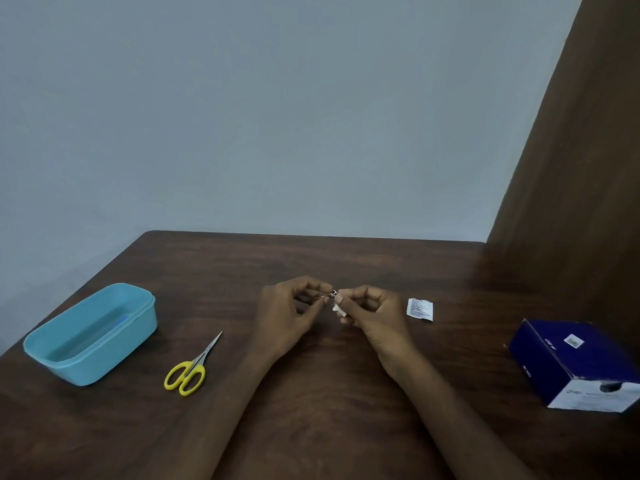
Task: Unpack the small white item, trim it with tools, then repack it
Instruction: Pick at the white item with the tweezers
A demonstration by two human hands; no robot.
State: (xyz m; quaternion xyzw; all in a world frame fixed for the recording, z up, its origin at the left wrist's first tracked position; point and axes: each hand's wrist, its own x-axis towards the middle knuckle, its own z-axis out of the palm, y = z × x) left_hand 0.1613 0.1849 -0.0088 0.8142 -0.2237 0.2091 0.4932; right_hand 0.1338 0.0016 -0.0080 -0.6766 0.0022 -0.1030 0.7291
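Both hands meet above the middle of the brown table [311, 410]. My left hand [285, 311] pinches a thin metal tool [327, 295], its tip pointing right. Against that tip, my right hand [372, 311] pinches a small white item [337, 309], which sticks out below the fingers. A small white printed packet [420, 309] lies flat on the table just right of my right hand. Yellow-handled scissors [190, 370] lie shut to the left, blades pointing toward the hands.
A light blue plastic tub [90, 332] stands at the left of the table. A dark blue cardboard box [576, 362] sits at the right edge. A brown curtain [571, 168] hangs at the back right; a grey wall is behind.
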